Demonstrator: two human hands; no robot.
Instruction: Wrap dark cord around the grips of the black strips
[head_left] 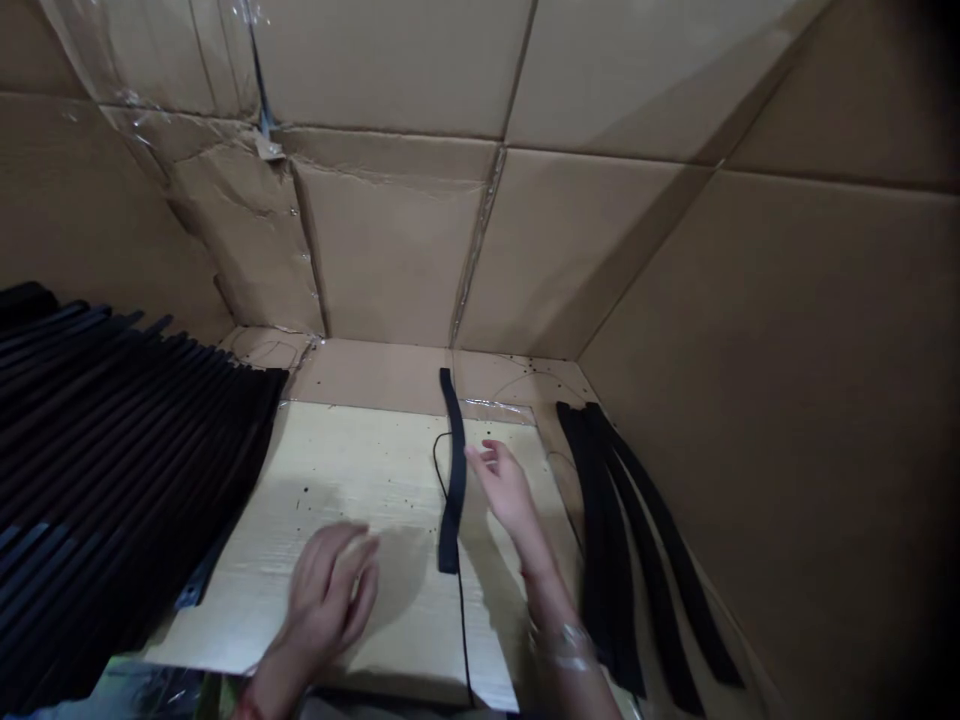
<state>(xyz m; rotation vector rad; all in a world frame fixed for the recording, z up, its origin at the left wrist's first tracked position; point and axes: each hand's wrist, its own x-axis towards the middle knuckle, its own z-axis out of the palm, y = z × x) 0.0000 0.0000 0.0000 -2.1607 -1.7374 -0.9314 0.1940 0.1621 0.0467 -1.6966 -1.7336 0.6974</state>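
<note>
Black, wavy, flat strip (457, 470) lying on a pale board (360, 450).

Head view: right hand (507, 488) beside it, fingers slightly apart, contact unclear; left hand (330, 580) over the board, fingers curled, thumb apart. Thin black cord (435, 457) alongside; packed black strips (127, 470) left, loose black strips (596, 510) right, brown cardboard walls (390, 240) around.

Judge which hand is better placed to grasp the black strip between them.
Probably the right hand: its fingers are close beside the black strip; the left hand is farther away, over the pale board.

Dim light | soft shadows on pale board (345, 455) | right edge — near-black
</note>
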